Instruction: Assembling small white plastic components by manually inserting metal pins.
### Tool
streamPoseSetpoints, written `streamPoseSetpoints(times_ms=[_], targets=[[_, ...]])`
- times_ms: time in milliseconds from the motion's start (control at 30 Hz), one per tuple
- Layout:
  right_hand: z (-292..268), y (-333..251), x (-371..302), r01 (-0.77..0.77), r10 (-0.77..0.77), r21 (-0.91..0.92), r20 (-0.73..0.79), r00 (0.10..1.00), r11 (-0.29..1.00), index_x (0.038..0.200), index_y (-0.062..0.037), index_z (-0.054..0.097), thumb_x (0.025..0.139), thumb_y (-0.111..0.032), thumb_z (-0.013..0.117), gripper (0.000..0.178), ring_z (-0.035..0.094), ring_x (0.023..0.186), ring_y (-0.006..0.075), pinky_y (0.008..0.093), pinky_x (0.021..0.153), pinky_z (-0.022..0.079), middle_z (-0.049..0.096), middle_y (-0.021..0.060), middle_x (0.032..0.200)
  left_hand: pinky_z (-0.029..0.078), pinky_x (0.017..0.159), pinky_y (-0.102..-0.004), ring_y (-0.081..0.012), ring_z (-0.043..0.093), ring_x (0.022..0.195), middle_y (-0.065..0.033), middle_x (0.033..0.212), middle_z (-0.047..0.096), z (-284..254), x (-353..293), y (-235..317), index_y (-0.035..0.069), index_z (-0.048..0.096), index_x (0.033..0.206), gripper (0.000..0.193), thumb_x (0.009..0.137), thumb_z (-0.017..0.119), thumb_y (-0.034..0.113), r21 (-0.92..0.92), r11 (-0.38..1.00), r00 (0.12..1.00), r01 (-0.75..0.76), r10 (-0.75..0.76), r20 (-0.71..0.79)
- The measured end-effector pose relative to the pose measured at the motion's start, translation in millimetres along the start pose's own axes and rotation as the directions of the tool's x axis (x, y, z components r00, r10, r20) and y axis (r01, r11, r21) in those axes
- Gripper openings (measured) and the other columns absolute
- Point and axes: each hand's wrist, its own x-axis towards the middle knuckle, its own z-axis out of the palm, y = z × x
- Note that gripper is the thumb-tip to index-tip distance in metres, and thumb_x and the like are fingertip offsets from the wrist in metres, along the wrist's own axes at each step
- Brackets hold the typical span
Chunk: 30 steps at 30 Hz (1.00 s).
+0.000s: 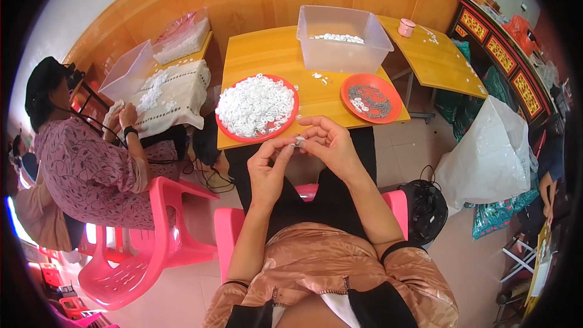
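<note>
In front of my lap, my left hand (270,167) and my right hand (331,147) meet, thumbs and fingers pinched on a small white plastic piece (299,141). Its exact kind is too small to make out, and fingertips partly cover it. Just beyond my left hand, a red plate (296,98) is heaped with white oval plastic pieces (255,104). Beyond my right hand stands a second red plate (398,100), holding small grey parts (381,107) and several white pieces. Both plates rest on the yellow table (319,104), with a few loose white pieces between them.
A clear plastic bin (328,58) with white pieces stands at the table's back. To my left, a person (91,152) works at a cloth-covered table beside a pink chair (164,231). On the right are another yellow table (446,64), a pink cup (406,27) and a white sack (489,152).
</note>
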Motion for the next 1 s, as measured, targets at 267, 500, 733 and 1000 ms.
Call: streamPoseSetpoints(times_ms=[267, 500, 733, 1000], targets=[[-2.7, 8.4, -0.4, 0.033, -0.035, -0.021, -0.104, 0.994, 0.999, 0.109, 0.0012, 0.064, 0.087, -0.004, 0.063, 0.023, 0.062, 0.076, 0.0060, 0.0180, 0.064, 0.048, 0.067, 0.0044, 0.088, 0.046, 0.076, -0.0200, -0.0069, 0.059, 0.083, -0.0039, 0.099, 0.068, 6.0, -5.0, 7.1, -0.001, 0.066, 0.105, 0.017, 0.091, 0.061, 0.007, -0.027, 0.999, 0.999, -0.029, 0.028, -0.029], [7.3, 6.7, -1.0, 0.099, -0.082, 0.108, -0.152, 0.985, 0.989, 0.109, 0.0035, 0.065, 0.088, -0.004, 0.064, 0.022, 0.064, 0.077, 0.0085, 0.0207, 0.068, 0.051, 0.069, 0.0074, 0.090, 0.050, 0.082, -0.0240, -0.0146, 0.066, 0.092, -0.0118, 0.101, 0.068, 11.9, -4.7, 9.0, -0.004, 0.062, 0.106, 0.017, 0.092, 0.059, 0.005, -0.336, 0.934, 0.987, 0.120, -0.149, -0.062], [8.3, 7.8, -1.3, 0.033, -0.004, 0.211, -0.137, 0.991, 0.977, 0.110, 0.0044, 0.065, 0.087, -0.003, 0.065, 0.024, 0.065, 0.074, 0.0115, 0.0229, 0.067, 0.054, 0.069, 0.0096, 0.089, 0.051, 0.080, -0.0242, -0.0164, 0.067, 0.091, -0.0135, 0.103, 0.068, 8.7, -4.5, 9.4, -0.002, 0.063, 0.106, 0.016, 0.091, 0.059, 0.005, -0.438, 0.880, 0.973, 0.186, -0.228, -0.045], [4.6, 7.3, -2.5, -0.017, 0.036, 0.242, -0.072, 0.997, 0.970, 0.113, 0.0042, 0.064, 0.088, -0.003, 0.063, 0.026, 0.066, 0.076, 0.0109, 0.0210, 0.066, 0.056, 0.069, 0.0099, 0.095, 0.052, 0.077, -0.0241, -0.0150, 0.067, 0.084, -0.0102, 0.096, 0.068, 6.3, -2.0, 7.2, -0.001, 0.063, 0.107, 0.018, 0.091, 0.061, 0.007, -0.498, 0.840, 0.945, 0.217, -0.308, -0.108]])
